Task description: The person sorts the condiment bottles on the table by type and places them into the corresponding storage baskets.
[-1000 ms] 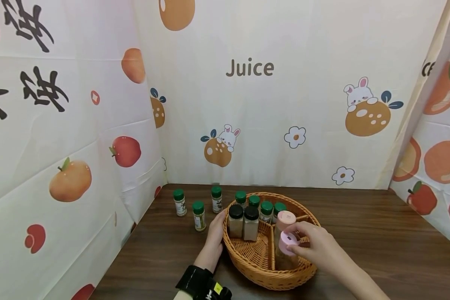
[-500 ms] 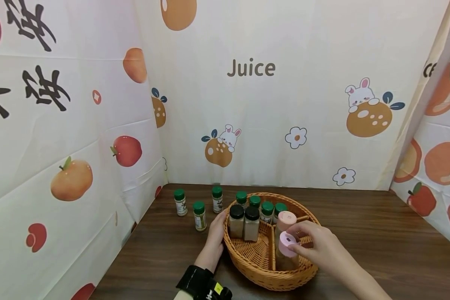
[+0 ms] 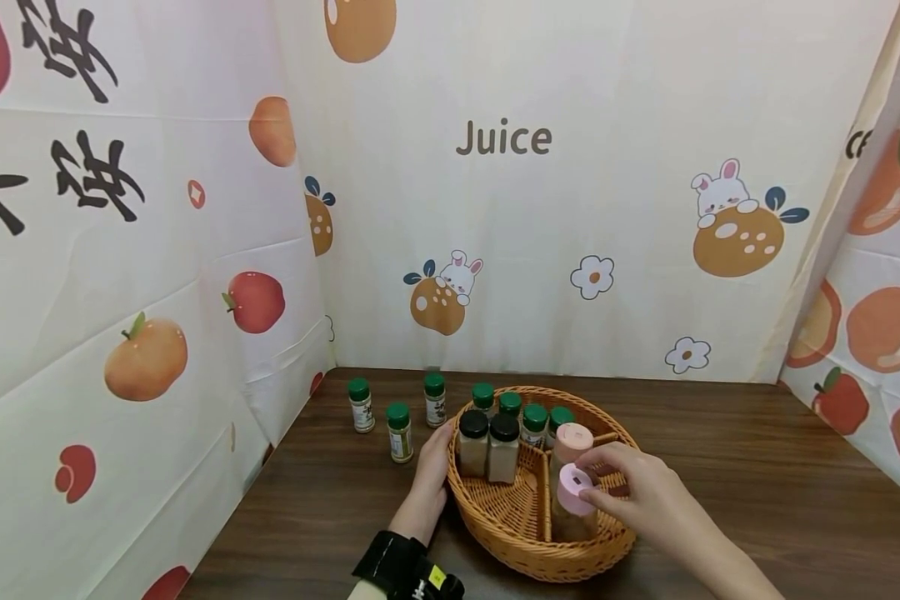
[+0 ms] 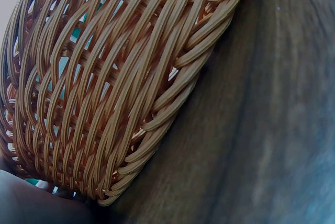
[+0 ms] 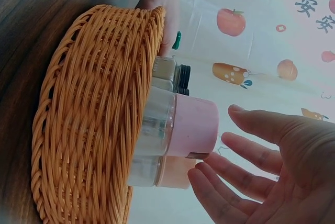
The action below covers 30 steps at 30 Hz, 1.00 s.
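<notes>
A round wicker basket (image 3: pixel 495 533) with dividers stands on the table. My left hand (image 3: pixel 429 467) rests against its left outer side, fingers along the wall near the rim. In the basket's right compartment stand a clear seasoning jar with a pink lid (image 5: pixel 196 127) and one with a peach lid (image 3: pixel 573 440). My right hand (image 5: pixel 267 166) is spread beside the pink lid, fingertips close to its edge. In the right wrist view a gap shows between thumb and lid. Two black-lidded jars (image 3: pixel 487 450) and several green-lidded bottles (image 3: pixel 534 421) stand in the other compartments.
Outside the basket, to the left, stand three green-capped bottles, one of them the front bottle (image 3: pixel 400 433). The dark wooden table (image 3: pixel 720 467) ends at a printed cloth backdrop (image 3: pixel 630 183). Cloth also hangs at both sides.
The view has shifted very slightly. My right hand has moved only slightly beside the pink lid; my left hand, the basket and the jars keep their places.
</notes>
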Motion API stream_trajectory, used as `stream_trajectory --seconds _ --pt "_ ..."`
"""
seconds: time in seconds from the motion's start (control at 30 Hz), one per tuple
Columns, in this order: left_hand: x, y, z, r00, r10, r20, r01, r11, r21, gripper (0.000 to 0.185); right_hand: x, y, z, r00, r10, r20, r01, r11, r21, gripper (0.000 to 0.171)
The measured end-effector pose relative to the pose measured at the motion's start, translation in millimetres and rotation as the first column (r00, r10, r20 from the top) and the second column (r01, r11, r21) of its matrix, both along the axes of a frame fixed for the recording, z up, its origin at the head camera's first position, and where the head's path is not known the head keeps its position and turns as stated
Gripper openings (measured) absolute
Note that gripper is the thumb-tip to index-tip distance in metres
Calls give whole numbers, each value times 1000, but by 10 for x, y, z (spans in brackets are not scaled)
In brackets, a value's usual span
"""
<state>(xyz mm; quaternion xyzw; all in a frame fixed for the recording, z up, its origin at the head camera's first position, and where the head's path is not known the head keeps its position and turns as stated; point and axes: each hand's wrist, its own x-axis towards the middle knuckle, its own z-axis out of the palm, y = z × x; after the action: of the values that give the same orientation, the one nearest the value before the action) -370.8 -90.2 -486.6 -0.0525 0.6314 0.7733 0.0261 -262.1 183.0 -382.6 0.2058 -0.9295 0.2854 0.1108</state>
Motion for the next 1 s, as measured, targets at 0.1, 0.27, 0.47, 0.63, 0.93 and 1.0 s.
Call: stream_trajectory --seconds 0.1,0.27,0.47,0.63,0.93,1.0 --pt "-6 -7 -16 1000 -2 -1 2 1000 1 50 9 -9 26 1000 1 -6 -1 1000 -12 26" --pt "-8 -15 -16 1000 -2 5 2 1000 5 50 13 -27 82 998 23 -50 -25 999 -43 25" --pt "-9 -25 -16 1000 0 11 0 1000 8 50 -5 -78 196 996 17 -85 -20 999 -37 25" --pt "-6 -31 -20 1000 3 3 -3 1000 2 51 -36 -184 318 996 48 -81 -53 997 -61 25" --pt "16 -2 -20 1000 8 -12 -8 1000 -6 51 -126 -471 546 992 113 -62 -118 990 -75 22" --pt "20 15 -13 1000 8 -11 -8 1000 2 51 -155 -543 587 992 114 -61 -118 991 -66 23"
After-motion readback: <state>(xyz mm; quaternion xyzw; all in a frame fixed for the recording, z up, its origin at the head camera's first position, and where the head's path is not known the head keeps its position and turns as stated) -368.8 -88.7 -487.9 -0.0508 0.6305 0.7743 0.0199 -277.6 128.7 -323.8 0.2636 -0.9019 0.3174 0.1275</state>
